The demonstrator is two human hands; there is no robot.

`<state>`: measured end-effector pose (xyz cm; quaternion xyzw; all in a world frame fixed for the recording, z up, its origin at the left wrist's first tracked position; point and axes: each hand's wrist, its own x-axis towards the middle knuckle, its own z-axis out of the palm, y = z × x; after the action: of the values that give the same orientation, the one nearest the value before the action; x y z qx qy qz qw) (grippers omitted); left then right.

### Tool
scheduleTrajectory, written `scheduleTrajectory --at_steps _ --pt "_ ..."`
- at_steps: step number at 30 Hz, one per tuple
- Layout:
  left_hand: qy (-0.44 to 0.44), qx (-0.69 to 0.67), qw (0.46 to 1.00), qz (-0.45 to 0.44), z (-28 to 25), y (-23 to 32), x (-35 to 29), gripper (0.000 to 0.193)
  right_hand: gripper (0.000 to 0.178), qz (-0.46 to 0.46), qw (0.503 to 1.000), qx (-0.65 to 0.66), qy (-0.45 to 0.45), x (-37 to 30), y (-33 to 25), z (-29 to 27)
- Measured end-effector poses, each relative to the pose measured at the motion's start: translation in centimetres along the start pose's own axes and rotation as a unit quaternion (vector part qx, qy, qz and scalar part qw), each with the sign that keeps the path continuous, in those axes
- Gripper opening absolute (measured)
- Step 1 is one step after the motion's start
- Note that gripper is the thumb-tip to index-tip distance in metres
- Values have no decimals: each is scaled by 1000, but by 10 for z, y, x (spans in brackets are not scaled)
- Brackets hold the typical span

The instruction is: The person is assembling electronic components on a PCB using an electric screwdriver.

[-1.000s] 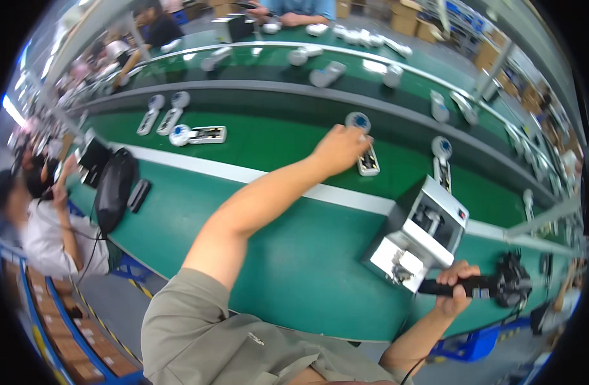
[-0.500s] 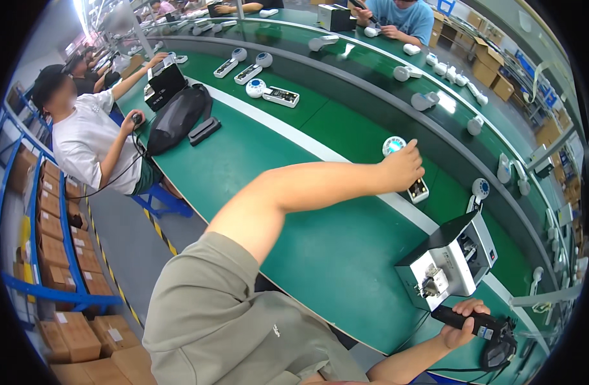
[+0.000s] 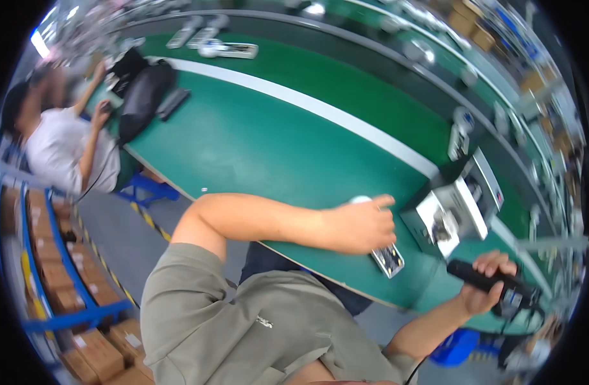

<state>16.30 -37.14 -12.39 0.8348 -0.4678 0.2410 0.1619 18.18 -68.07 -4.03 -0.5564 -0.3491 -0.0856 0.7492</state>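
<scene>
My left hand is closed over a white handheld unit. A bit of the unit's round white head shows behind the fingers; its other end, with an open circuit board, sticks out below them. The unit is over the near part of the green bench. My right hand grips a black electric screwdriver at the lower right, its slim end pointing left. Just beyond that hand stands a black-and-silver screw feeder box with its dark lid raised.
Another white unit lies on the green belt behind the feeder, with more units farther left. A black bag and dark case rest on the bench. A co-worker sits at the left, near shelved cartons.
My left hand has brought the white unit from the belt toward me, onto the near side of the bench. My right hand still holds the screwdriver. The view has shifted and blurred.
</scene>
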Motion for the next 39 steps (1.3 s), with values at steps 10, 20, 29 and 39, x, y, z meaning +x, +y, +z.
scheduleTrajectory --at_steps 10,20,29,39 --pt "-57 -91 994 1 9 -11 -11 23 32 -133 989 -61 -9 37 3 50" --pt "-34 -88 995 -18 9 -13 -11 29 27 -82 992 -92 21 38 27 68" --pt "-38 -99 994 -10 11 -15 -8 28 34 -35 996 56 55 20 54 92" --pt "-44 -114 992 -25 13 -14 -9 27 32 -15 998 57 35 19 74 97"
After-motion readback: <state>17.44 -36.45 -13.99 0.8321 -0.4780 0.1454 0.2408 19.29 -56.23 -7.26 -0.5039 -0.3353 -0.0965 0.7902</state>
